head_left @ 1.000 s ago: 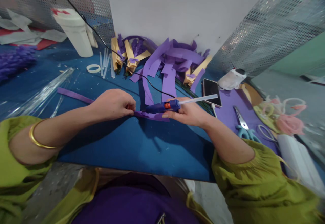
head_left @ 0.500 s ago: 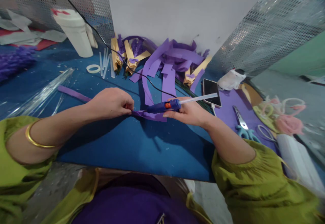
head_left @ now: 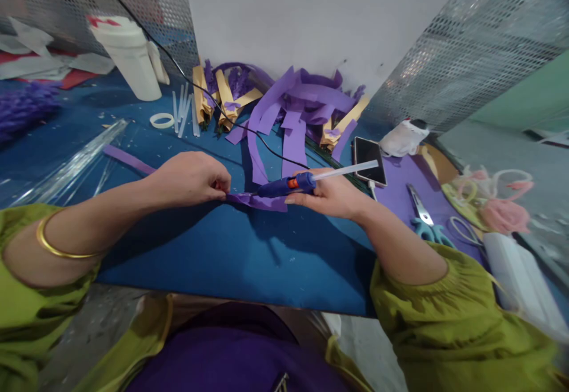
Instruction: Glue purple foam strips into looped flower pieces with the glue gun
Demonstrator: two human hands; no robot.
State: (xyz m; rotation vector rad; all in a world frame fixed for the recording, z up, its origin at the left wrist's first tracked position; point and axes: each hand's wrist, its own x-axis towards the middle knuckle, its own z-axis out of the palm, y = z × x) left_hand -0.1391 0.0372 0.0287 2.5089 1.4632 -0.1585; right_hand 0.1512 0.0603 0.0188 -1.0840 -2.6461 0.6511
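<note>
My left hand [head_left: 198,179] is closed in a pinch on a purple strip [head_left: 269,203], whose far end [head_left: 128,159] pokes out to the left behind the wrist. In my right hand [head_left: 331,195] is a blue glue gun [head_left: 282,187], fingers wrapped round its grip. Its nozzle points left and meets the strip close to my left fingertips; whether glue is coming out is too small to tell. A long translucent glue stick [head_left: 347,171] sticks out of the gun's back end.
Behind my hands lie purple strips [head_left: 296,143] and small wrapped lavender bunches [head_left: 231,107]. A black cord [head_left: 178,66] crosses the table. Spare glue sticks [head_left: 183,110], a tape roll [head_left: 162,120] and a white cup [head_left: 128,60] stand left; a phone [head_left: 370,161] and scissors [head_left: 424,217] lie right.
My left hand and the strip have shifted slightly left. The glue gun stays almost where it was, its nozzle still at the strip.
</note>
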